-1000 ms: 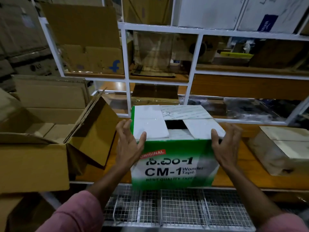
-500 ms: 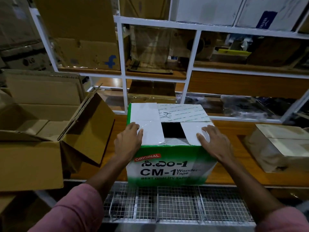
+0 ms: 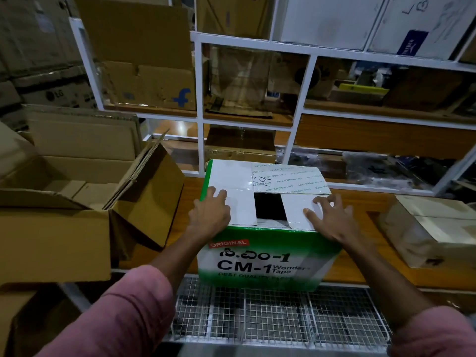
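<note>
Head view, centre of frame: green-and-white printed cardboard carton (image 3: 268, 256) stands on the wooden worktop (image 3: 378, 228); left hand (image 3: 210, 215) and right hand (image 3: 332, 222) rest relaxed, spread fingers on its two white flaps, gripping nothing; pressing both flaps level together looks wisest; readable: "ORIGINAL", "CM-1 Wonder Tape", sealing tape printed "CM 1 WONDER TAPE"; brown cardboard box (image 3: 154, 81), upper left, bears a blue "f".

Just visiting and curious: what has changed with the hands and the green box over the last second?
Both hands moved inward from the green box's sides onto its top: the left hand now presses the left flap, the right hand, fingers spread, the right flap. Nothing was gripped. The box stayed on the bench, the gap between the flaps stayed open, the brown carton unmoved.
</note>
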### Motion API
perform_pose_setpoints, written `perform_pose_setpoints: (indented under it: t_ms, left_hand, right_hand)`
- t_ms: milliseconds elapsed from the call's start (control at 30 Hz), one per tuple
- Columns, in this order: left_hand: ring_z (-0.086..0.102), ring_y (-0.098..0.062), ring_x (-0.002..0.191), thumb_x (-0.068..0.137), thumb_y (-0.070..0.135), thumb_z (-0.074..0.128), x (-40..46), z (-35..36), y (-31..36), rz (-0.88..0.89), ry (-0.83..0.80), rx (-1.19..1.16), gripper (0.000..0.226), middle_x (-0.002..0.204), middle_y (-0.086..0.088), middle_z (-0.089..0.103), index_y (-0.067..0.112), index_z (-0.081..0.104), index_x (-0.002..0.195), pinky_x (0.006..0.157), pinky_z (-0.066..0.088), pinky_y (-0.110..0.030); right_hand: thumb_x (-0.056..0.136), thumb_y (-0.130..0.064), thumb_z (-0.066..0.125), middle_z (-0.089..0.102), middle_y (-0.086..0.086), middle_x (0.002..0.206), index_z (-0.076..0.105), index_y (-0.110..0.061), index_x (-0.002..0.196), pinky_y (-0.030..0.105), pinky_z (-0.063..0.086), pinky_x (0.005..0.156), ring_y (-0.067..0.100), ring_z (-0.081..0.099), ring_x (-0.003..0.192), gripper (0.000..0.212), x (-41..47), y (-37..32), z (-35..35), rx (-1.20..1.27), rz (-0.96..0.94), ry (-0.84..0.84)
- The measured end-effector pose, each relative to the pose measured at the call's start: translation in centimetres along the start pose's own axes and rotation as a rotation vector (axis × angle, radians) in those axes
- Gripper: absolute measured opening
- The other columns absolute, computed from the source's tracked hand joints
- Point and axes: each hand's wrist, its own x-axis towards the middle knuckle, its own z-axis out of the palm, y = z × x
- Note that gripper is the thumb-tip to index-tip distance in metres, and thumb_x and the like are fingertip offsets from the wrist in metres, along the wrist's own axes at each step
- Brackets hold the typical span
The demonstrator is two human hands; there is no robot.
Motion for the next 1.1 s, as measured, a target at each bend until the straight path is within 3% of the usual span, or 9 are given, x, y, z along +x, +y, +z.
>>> perform_pose_setpoints:
  t_ms: [200, 367, 467, 533, 633, 800, 1100]
  left_hand:
    - [0.036, -0.050, 0.134, 0.098, 0.068, 0.037, 0.8, 0.6, 0.4, -0.041, -0.017, 0.058, 0.066, 0.159, -0.008, 0.018, 0.029, 0.026, 0.150, 0.098, 0.046, -0.061]
    - [0.042, -0.047, 0.129, 0.096, 0.068, 0.043, 2.8, 0.1, 0.0, -0.029, 0.034, 0.018, 0.068, 0.148, -0.013, 0.023, 0.021, 0.030, 0.142, 0.096, 0.049, -0.057]
    - [0.043, -0.047, 0.125, 0.096, 0.068, 0.043, 3.3, 0.6, -0.4, -0.005, 0.039, -0.016, 0.068, 0.144, -0.012, 0.023, 0.018, 0.030, 0.141, 0.094, 0.048, -0.055]
    - [0.043, -0.047, 0.126, 0.096, 0.069, 0.041, 3.6, 1.0, -0.9, 0.004, 0.043, -0.030, 0.069, 0.146, -0.009, 0.023, 0.022, 0.028, 0.145, 0.094, 0.048, -0.055]
    - [0.039, -0.049, 0.134, 0.096, 0.071, 0.035, 5.0, 0.8, -1.4, 0.008, 0.019, -0.025, 0.073, 0.161, -0.002, 0.014, 0.031, 0.020, 0.155, 0.101, 0.043, -0.058]
    - [0.034, -0.049, 0.141, 0.096, 0.074, 0.031, 7.2, 1.0, -1.4, 0.016, -0.025, 0.012, 0.076, 0.170, 0.006, 0.004, 0.037, 0.014, 0.160, 0.105, 0.039, -0.063]
    - [0.036, -0.049, 0.142, 0.096, 0.074, 0.031, 8.4, 1.0, -1.3, -0.012, -0.017, 0.021, 0.077, 0.171, 0.010, 0.000, 0.037, 0.015, 0.162, 0.108, 0.037, -0.061]
  right_hand:
    - [0.096, -0.070, 0.043, 0.025, 0.008, 0.155, 0.040, -0.032, 0.149, 0.060, 0.039, 0.106, 0.046, 0.034, 0.136, 0.066, -0.5, -0.6, 0.2, 0.001, 0.038, -0.026]
    - [0.090, -0.074, 0.047, 0.028, 0.009, 0.141, 0.046, -0.027, 0.130, 0.053, 0.044, 0.097, 0.041, 0.051, 0.118, 0.061, 1.7, -0.5, 0.2, 0.030, 0.015, -0.020]
    - [0.089, -0.078, 0.043, 0.025, 0.011, 0.147, 0.040, -0.027, 0.138, 0.056, 0.048, 0.097, 0.045, 0.055, 0.115, 0.070, 3.4, -0.5, 0.4, 0.021, 0.007, -0.026]
    - [0.093, -0.076, 0.040, 0.013, 0.010, 0.163, 0.025, -0.033, 0.155, 0.065, 0.040, 0.103, 0.050, 0.049, 0.128, 0.077, 4.4, -0.9, 0.6, -0.009, 0.000, -0.046]
    - [0.094, -0.078, 0.033, -0.011, -0.004, 0.170, 0.012, -0.039, 0.161, 0.067, 0.034, 0.108, 0.050, 0.040, 0.139, 0.080, 5.7, -1.1, 1.0, -0.039, -0.035, -0.068]
    - [0.092, -0.082, 0.023, -0.003, -0.006, 0.172, 0.011, -0.039, 0.162, 0.070, 0.026, 0.112, 0.050, 0.026, 0.148, 0.082, 7.1, -1.1, 1.3, -0.048, -0.018, -0.113]
    - [0.095, -0.078, 0.026, -0.004, -0.008, 0.172, 0.012, -0.040, 0.162, 0.069, 0.025, 0.113, 0.051, 0.021, 0.149, 0.078, 8.1, -1.6, 1.1, -0.036, -0.018, -0.115]
